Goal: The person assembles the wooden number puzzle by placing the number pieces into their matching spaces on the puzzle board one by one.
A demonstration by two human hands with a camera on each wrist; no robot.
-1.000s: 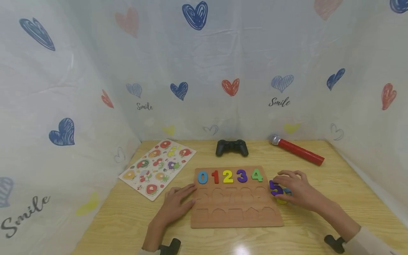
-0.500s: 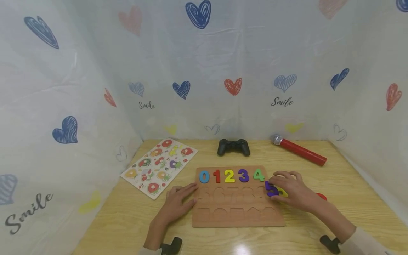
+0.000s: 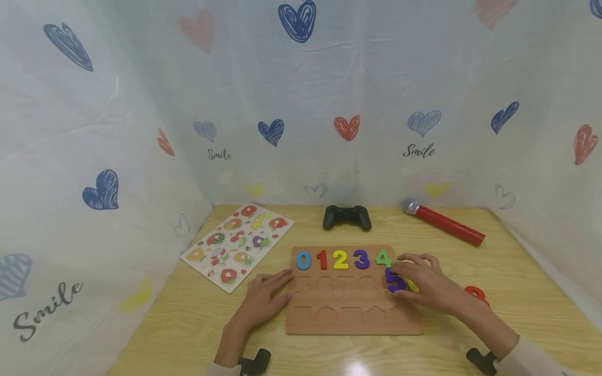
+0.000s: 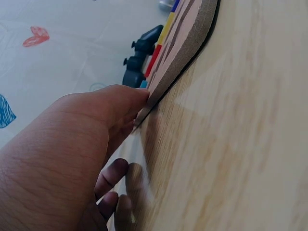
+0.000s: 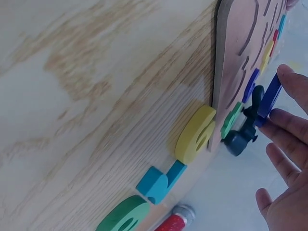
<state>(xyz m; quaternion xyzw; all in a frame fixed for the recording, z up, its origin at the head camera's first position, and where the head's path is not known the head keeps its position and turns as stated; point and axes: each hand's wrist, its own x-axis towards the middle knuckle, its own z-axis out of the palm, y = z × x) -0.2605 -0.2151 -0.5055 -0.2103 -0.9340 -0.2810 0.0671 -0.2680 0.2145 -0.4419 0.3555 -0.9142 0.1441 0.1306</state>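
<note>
A purple number 5 [image 3: 396,282] is pinched between the thumb and fingers of my right hand [image 3: 429,281]. In the right wrist view that number 5 [image 5: 270,100] is held on edge, raised off the table. It overlaps the right side of a wooden number board [image 3: 338,303] in the head view. Along the board's top row sit a blue 0 [image 3: 298,260], a red 1, a yellow 2, a purple 3 and a green 4 [image 3: 383,259]. My left hand [image 3: 263,302] touches the board's left edge, its fingers extended; the left wrist view shows the thumb against that edge.
Right of the board lie a yellow piece [image 5: 195,134], a blue piece [image 5: 161,183], a green piece [image 5: 124,216] and a red piece [image 3: 477,294]. Behind are a black game controller [image 3: 347,218] and a red toy microphone [image 3: 444,223]. A fruit puzzle board [image 3: 237,247] lies left.
My right hand has carried the purple 5 leftward, from beside the board to over its right edge. The red piece has come into sight behind the wrist. My left hand stays at the board.
</note>
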